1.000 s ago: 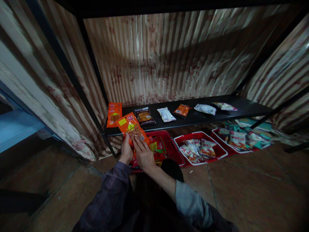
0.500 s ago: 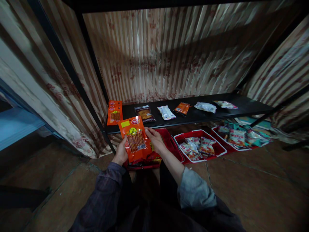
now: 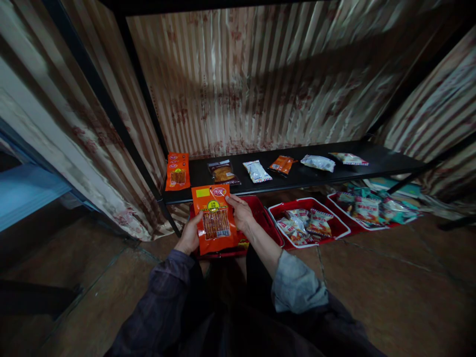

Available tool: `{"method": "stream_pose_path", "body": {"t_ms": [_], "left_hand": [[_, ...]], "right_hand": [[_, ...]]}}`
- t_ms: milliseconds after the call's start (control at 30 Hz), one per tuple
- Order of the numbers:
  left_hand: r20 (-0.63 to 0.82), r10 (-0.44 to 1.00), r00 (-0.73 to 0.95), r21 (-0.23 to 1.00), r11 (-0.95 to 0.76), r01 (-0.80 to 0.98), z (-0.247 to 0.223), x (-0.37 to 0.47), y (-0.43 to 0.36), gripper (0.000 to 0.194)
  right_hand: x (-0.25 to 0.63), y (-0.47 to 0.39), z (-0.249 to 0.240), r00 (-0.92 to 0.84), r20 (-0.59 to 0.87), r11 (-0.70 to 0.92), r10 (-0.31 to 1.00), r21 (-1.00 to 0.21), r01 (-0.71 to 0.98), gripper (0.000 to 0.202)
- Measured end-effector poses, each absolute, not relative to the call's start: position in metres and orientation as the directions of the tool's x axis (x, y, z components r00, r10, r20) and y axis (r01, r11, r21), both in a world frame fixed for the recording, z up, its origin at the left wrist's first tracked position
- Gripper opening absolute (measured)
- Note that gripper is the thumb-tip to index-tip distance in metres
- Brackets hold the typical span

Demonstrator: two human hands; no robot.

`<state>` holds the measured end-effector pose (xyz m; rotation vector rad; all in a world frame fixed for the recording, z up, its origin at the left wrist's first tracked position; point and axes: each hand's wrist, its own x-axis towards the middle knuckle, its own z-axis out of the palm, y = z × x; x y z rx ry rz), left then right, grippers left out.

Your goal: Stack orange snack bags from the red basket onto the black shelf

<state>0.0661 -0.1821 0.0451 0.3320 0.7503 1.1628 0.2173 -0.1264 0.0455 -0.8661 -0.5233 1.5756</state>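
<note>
An orange snack packet (image 3: 215, 223) with a yellow label and a clear window showing brown sticks is held upright between my hands. My left hand (image 3: 190, 234) grips its left edge, while my right hand (image 3: 241, 212) pinches its upper right side. Below and behind it is a red basket (image 3: 273, 230), whose contents are mostly hidden by the packet and my hands. Similar orange packets (image 3: 178, 172) lie overlapping at the left end of the black shelf (image 3: 238, 187).
Along the shelf lie a brown bread packet (image 3: 223, 172), a white packet (image 3: 257, 171), a small orange packet (image 3: 282, 165) and two pale packets (image 3: 318, 163). Two more red baskets (image 3: 344, 232) with wrapped snacks stand on the floor at right. A black shelf post (image 3: 143, 99) rises at left.
The held packet has shifted slightly right and down, turning a little more upright. Both hands have moved with it and keep their grip.
</note>
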Motion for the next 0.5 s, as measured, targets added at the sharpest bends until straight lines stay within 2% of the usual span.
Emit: {"method": "stream_pose_path", "body": {"t_ms": [233, 400, 500], "left_hand": [[-0.281, 0.937, 0.208, 0.636, 0.344, -0.691, 0.042, 0.063, -0.178, 0.037], [-0.250, 0.968, -0.010, 0.684, 0.169, -0.709, 0.037, 0.059, -0.166, 0.031], [-0.291, 0.956, -0.040, 0.669, 0.174, -0.723, 0.037, 0.061, -0.165, 0.028]], "right_hand": [[0.218, -0.126, 0.047, 0.006, -0.294, -0.221, 0.956, -0.731, -0.646, 0.026], [0.218, -0.129, 0.048, -0.030, -0.289, -0.243, 0.957, -0.738, -0.629, 0.022], [0.217, -0.131, 0.048, -0.025, -0.293, -0.242, 0.956, -0.733, -0.635, 0.020]]}}
